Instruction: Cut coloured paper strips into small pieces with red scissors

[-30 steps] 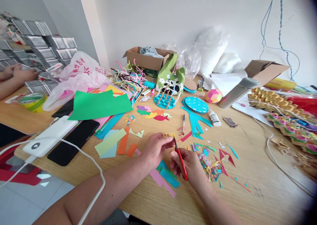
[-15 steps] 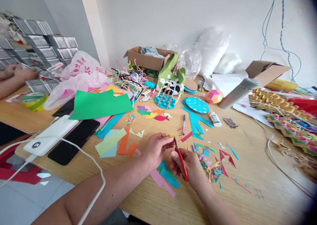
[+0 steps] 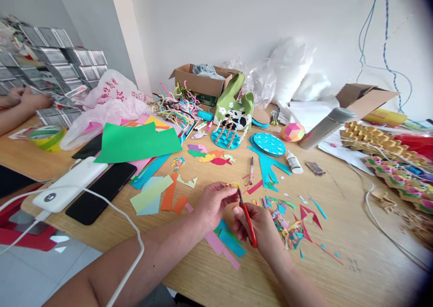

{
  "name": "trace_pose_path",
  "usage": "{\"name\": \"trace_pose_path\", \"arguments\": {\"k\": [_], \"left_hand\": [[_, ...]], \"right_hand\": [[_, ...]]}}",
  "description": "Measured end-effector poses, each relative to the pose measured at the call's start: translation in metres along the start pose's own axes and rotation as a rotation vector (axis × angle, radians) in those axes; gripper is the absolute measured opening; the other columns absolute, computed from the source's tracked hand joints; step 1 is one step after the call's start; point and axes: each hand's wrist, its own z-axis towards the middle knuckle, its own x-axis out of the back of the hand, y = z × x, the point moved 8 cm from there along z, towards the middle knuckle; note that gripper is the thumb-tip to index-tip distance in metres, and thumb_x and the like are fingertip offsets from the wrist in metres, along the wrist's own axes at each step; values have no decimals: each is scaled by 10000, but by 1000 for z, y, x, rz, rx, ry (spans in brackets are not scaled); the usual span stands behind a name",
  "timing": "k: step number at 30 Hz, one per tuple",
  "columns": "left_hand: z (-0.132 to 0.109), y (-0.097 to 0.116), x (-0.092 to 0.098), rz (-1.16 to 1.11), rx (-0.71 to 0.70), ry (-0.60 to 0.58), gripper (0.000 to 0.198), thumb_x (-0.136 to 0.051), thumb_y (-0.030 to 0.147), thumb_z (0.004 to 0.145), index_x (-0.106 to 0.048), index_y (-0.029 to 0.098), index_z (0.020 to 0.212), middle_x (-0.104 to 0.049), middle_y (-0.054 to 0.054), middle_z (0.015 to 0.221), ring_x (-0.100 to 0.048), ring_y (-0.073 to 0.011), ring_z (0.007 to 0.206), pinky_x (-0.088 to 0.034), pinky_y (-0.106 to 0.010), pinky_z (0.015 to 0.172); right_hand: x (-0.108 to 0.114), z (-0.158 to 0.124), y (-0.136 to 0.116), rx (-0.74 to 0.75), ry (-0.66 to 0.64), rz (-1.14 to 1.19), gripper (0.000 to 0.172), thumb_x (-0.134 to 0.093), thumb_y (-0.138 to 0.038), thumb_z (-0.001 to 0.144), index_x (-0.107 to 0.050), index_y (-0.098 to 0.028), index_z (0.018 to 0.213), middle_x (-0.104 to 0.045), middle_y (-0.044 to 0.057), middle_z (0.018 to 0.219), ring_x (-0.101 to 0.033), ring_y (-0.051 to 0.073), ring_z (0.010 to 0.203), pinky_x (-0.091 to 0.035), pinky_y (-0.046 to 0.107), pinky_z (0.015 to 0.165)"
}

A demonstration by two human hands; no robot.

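Note:
My left hand [image 3: 214, 204] pinches a small yellow paper cutout [image 3: 230, 185] between thumb and fingers, just above the wooden table [image 3: 338, 253]. My right hand [image 3: 259, 228] is closed round the red handles of small scissors [image 3: 246, 216], whose blades point up at the yellow piece. Pink and blue paper strips [image 3: 227, 244] lie under my hands. A heap of coloured paper scraps [image 3: 290, 229] sits just right of my right hand.
Green paper sheet [image 3: 137, 142], black phone [image 3: 100, 192] and white power bank [image 3: 69, 184] with its cable lie to the left. Paper fish [image 3: 209, 153], a panda craft [image 3: 233, 117], glue bottle [image 3: 292, 161], metal flask [image 3: 326, 126] and cardboard boxes stand farther back. Another person's hands [image 3: 25, 100] work at far left.

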Motion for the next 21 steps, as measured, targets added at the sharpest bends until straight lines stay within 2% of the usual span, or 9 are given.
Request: {"name": "trace_pose_path", "arguments": {"k": [6,21], "left_hand": [[0,1,-1,35,-14,-30,176,-736,236,578,-618,114,625,-617,-46,658,-552,-121,624,-399,-265,645],[0,6,-1,89,-49,-6,153,-716,222,584,-617,117,633,-612,-50,663,-556,-131,642,-407,-276,666]], "right_hand": [[1,0,3,-15,5,2,450,-584,-592,726,-521,-160,616,-598,-1,467,-515,102,330,-372,185,317],[0,1,3,-11,-3,9,439,-605,-572,720,-522,-156,609,-593,3,459,-514,99,330,-379,178,319]]}}
